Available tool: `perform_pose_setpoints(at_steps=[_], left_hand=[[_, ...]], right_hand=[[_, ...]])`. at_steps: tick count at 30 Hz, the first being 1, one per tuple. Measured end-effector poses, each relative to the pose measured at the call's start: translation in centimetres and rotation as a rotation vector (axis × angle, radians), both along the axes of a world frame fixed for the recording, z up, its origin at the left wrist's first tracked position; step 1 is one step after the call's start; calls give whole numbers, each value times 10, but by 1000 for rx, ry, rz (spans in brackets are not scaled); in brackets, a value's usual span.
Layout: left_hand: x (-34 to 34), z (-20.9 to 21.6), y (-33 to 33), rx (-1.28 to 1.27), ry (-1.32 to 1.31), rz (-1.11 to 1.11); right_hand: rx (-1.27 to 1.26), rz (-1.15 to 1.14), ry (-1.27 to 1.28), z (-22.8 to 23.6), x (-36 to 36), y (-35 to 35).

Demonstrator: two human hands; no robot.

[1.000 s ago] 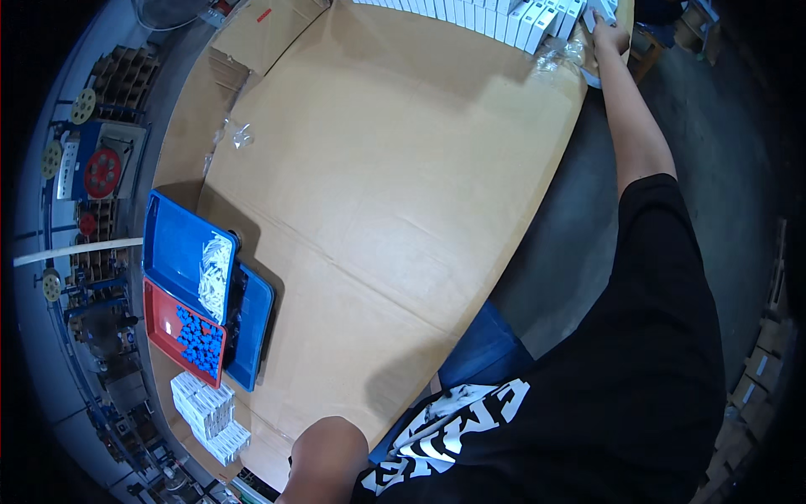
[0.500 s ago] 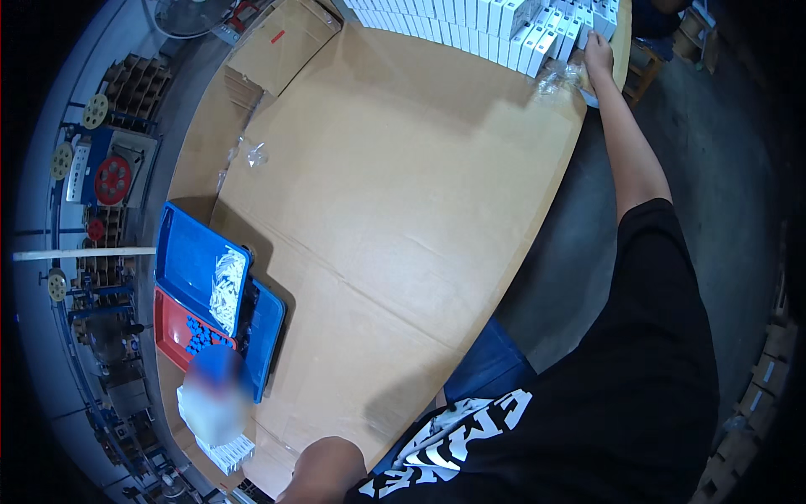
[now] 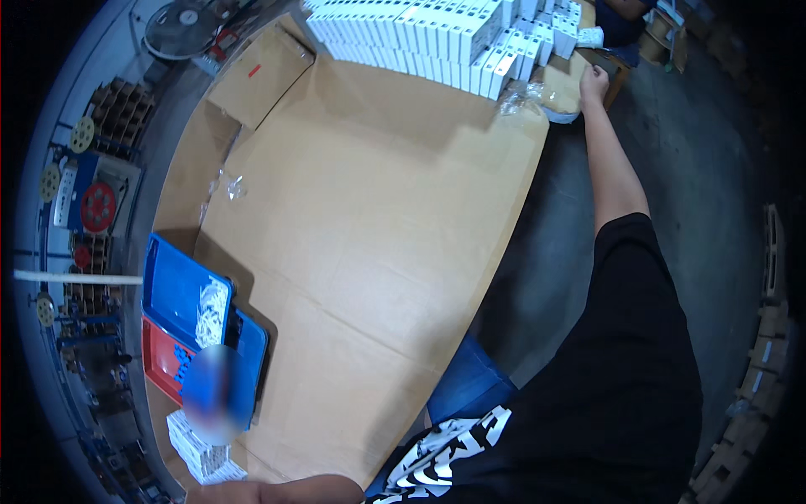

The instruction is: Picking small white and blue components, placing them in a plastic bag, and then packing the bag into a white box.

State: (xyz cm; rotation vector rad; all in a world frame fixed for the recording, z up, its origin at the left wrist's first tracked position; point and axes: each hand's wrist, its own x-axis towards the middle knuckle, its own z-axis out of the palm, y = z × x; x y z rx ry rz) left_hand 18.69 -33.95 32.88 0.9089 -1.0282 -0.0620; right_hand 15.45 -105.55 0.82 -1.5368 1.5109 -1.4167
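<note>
The worktop (image 3: 361,218) presents a smooth brown cardboard surface with creases and a faint sheen. At its far end, the white boxes (image 3: 411,42) show smooth paperboard faces; clear plastic film (image 3: 522,97), crinkled and glossy, lies at its far right corner. Along its left side, the blue tray (image 3: 176,286) and red tray (image 3: 156,349) are smooth, slightly glossy plastic. Right of the worktop, the black sleeve (image 3: 638,302) is matt cloth.
</note>
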Motion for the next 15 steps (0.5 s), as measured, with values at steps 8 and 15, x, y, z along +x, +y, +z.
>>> perform_pose_setpoints(at_steps=[8,15], left_hand=[[-65,-130,111,1151,376,239],[-168,-194,246,1448,601,366]], right_hand=[[-238,133,-259,-55,-94,81],[621,465,-197,-269,-239,358]])
